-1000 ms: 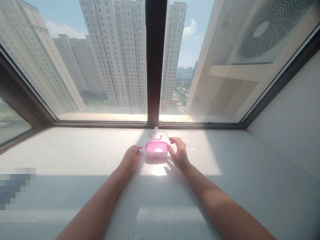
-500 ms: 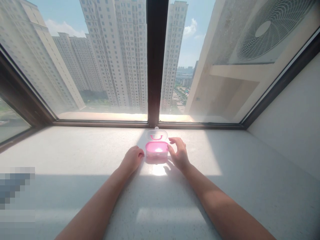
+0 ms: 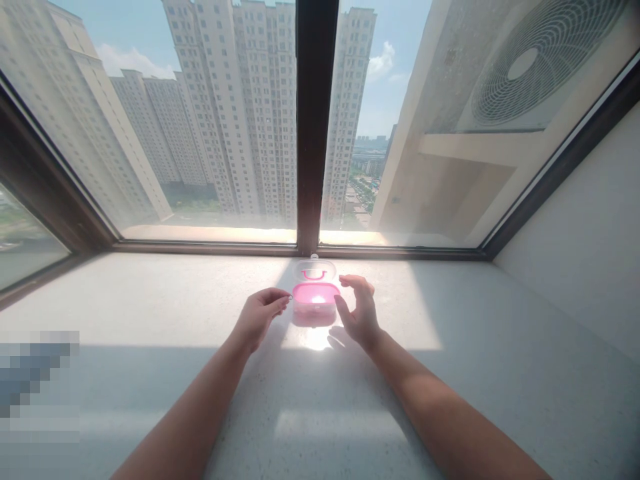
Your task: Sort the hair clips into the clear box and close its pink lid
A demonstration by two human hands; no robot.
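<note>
A small pink box point(image 3: 315, 301) stands on the pale stone sill point(image 3: 450, 373) in a patch of sunlight. Its clear lid point(image 3: 314, 271), which has a pink handle, is tipped back toward the window. My left hand point(image 3: 257, 317) hovers just left of the box, with thumb and forefinger pinched on a tiny ring at the box's left rim. My right hand point(image 3: 359, 310) is at the box's right side. The thumb rests near the wall and the fingers curl apart above it, holding nothing.
A dark window frame with a centre post point(image 3: 313, 127) runs along the back of the sill. A white wall point(image 3: 590, 247) closes the right side. An air-conditioner unit point(image 3: 530, 63) hangs outside the glass. A blurred patch sits at the lower left.
My left hand has picked the tiny ring up off the sill and raised it to the box's left rim. My right hand has lifted slightly beside the box.
</note>
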